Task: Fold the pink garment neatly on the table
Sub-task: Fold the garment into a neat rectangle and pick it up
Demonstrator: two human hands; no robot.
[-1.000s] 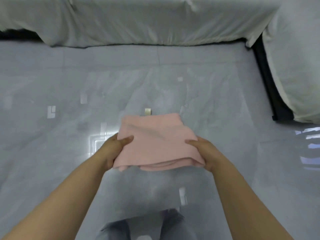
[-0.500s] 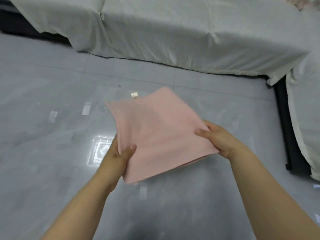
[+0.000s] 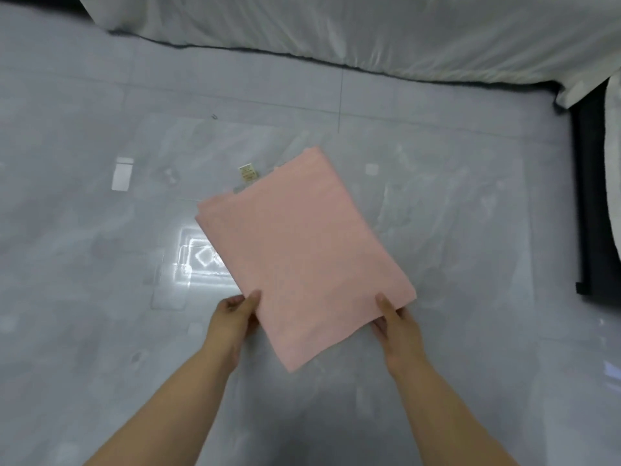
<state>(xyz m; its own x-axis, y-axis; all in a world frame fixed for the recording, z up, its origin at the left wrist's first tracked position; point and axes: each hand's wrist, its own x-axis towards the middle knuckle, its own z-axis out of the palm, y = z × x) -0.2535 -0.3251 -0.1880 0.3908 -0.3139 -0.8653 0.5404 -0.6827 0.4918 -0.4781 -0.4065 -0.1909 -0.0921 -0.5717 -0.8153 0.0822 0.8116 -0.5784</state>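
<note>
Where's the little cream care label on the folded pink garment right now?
In the head view, the cream care label sticks out from the far-left edge of the folded pink garment, over the glossy grey surface, away from both hands.

pink garment (image 3: pixel 302 250): 1 | label (image 3: pixel 247 172): 1 | hand: 2, left hand (image 3: pixel 235 317), right hand (image 3: pixel 398 327)

Both bare forearms reach forward from the lower edge of the view. The left hand (image 3: pixel 235 317) pinches the near left edge of the folded pink cloth garment (image 3: pixel 302 250), thumb on top. The right hand (image 3: pixel 398 326) pinches its near right corner likewise.
</note>
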